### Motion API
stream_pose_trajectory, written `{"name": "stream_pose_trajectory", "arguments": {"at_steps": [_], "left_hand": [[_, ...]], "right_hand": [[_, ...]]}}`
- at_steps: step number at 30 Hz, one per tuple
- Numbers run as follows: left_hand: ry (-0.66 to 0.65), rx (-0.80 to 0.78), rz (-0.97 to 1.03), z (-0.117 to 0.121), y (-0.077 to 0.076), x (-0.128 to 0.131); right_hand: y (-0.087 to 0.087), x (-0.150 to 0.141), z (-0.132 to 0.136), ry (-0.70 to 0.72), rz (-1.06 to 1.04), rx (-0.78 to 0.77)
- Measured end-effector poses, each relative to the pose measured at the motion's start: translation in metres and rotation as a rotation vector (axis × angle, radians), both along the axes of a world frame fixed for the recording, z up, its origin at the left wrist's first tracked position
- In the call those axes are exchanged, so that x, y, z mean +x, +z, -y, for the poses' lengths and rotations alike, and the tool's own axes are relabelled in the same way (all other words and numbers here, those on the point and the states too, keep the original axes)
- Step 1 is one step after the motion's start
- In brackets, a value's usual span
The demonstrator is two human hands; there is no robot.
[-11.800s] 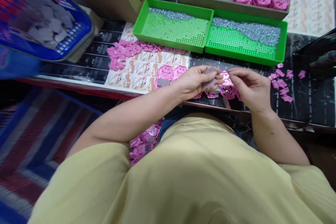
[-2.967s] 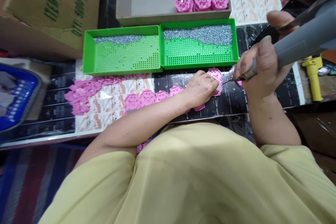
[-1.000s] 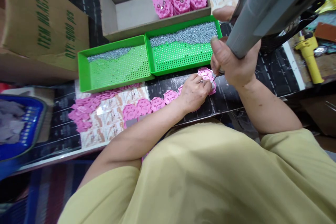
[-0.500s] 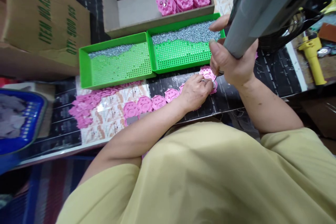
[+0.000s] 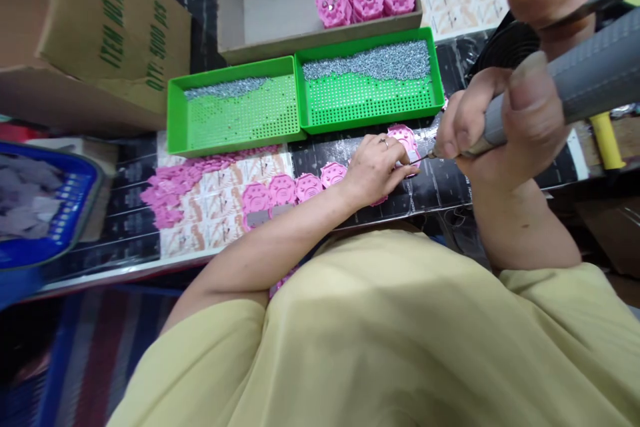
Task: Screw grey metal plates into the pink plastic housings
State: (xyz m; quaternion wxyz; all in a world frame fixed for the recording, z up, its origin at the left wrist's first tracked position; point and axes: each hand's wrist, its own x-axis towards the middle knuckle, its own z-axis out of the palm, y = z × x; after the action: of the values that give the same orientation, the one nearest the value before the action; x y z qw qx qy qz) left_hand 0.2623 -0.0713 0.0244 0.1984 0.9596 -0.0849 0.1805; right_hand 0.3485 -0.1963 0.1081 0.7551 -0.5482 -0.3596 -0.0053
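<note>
My right hand (image 5: 520,113) is wrapped round a grey electric screwdriver (image 5: 605,57), which slants down to the left. Its thin bit ends at the lower part of a pink plastic case part (image 5: 404,139), beside my left fingertips. My left hand (image 5: 377,167), a ring on one finger, is closed at the left side of that part and covers some of it. To the left, more pink parts (image 5: 283,190) lie in a row, several with grey pieces at their lower ends; my left forearm hides some of them.
Two green perforated trays (image 5: 235,143) with small silvery screws (image 5: 370,61) stand behind the row. Beyond is a cardboard tray (image 5: 265,17) holding stacked pink parts. A large carton (image 5: 125,33), a pink pile (image 5: 167,193) and a blue basket (image 5: 90,180) are left.
The screwdriver has tipped from steep to a flatter slant, with my right hand moving right. Its bit now shows at the pink part. My left hand stays at that part.
</note>
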Motion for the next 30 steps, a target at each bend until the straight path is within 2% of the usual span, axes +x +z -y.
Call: {"name": "stream_pose_trajectory", "arguments": {"at_steps": [3,7,12,16,19,22,25,30], "left_hand": [[-0.014,-0.026,-0.008,0.000,-0.001,-0.001],[-0.021,-0.014,0.011,0.000,-0.002,-0.002],[-0.020,0.006,0.049,0.002,-0.002,0.000],[-0.044,0.024,-0.004,-0.002,0.000,0.000],[-0.053,0.047,-0.031,-0.011,0.006,-0.002],[-0.023,0.113,-0.031,-0.016,0.009,-0.004],[-0.062,0.155,-0.020,-0.015,0.005,-0.003],[-0.153,0.170,-0.030,-0.007,-0.007,0.004]], "right_hand": [[0.002,-0.003,0.000,0.050,-0.036,0.194],[0.004,-0.005,-0.003,0.091,-0.034,0.233],[-0.001,-0.008,-0.008,0.098,0.038,0.164],[-0.008,-0.006,-0.020,0.028,0.101,0.240],[-0.014,0.000,-0.025,-0.001,0.100,0.208],[-0.019,0.002,-0.026,-0.086,0.055,0.133],[-0.021,0.002,-0.026,-0.116,0.052,0.010],[-0.031,0.011,-0.023,-0.047,0.049,0.060]]}}
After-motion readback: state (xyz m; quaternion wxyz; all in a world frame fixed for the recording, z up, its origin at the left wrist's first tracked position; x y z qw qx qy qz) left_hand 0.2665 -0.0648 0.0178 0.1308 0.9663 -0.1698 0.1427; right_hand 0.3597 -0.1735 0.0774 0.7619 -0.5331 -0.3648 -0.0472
